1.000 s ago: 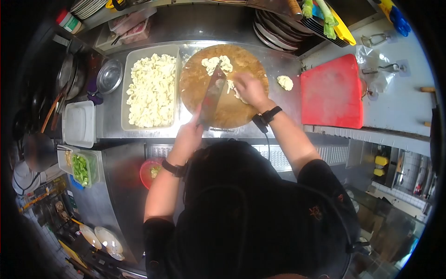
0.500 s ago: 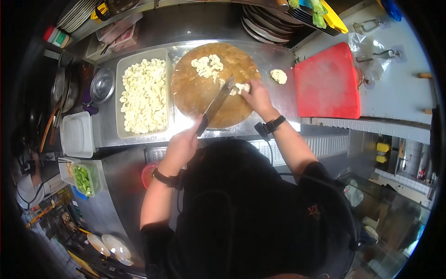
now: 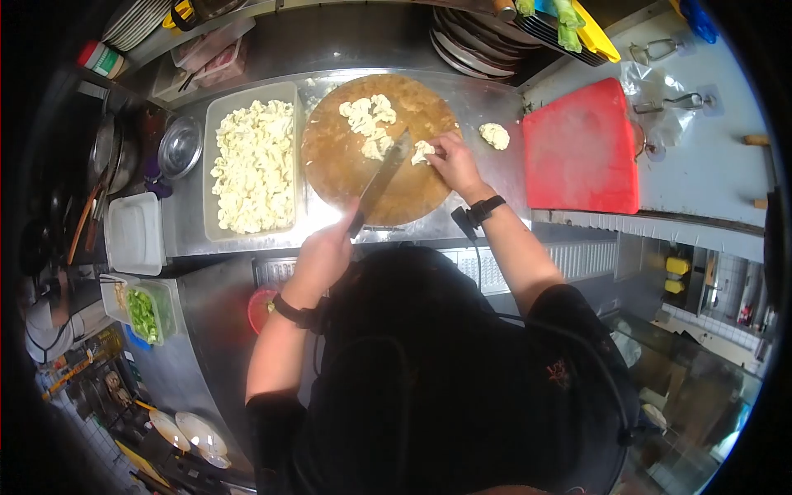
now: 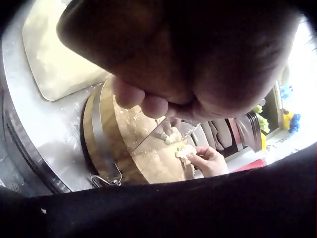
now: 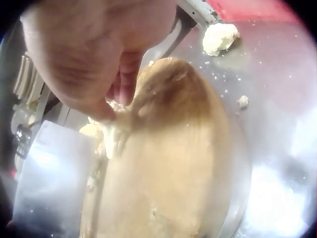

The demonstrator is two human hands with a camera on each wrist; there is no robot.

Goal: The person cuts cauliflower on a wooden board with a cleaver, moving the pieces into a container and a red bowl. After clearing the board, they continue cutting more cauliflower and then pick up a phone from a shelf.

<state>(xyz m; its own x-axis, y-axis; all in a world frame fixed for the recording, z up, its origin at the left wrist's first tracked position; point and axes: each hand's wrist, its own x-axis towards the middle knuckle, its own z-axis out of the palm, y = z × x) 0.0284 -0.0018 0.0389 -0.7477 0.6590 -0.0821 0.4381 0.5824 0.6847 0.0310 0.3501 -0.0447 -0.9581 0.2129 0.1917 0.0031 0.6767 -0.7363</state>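
Note:
On the round wooden board, the left hand grips the handle of a broad knife, its blade slanting up to the right over the wood. The right hand pinches a small cauliflower piece just right of the blade; the right wrist view shows thumb and fingers on this piece beside the blade. Cut florets lie at the board's upper middle, left of the blade tip. In the left wrist view, the left hand's fingers curl at the handle and partly hide the blade.
Left of the board stands a tub filled with cauliflower. A larger floret lies on the steel counter to the right, beside a red board. A metal bowl and an empty white container are at the left.
The right hand has moved slightly right of the blade with a smaller piece. Florets left of the blade have increased. The blade has tilted and shifted from the upper florets.

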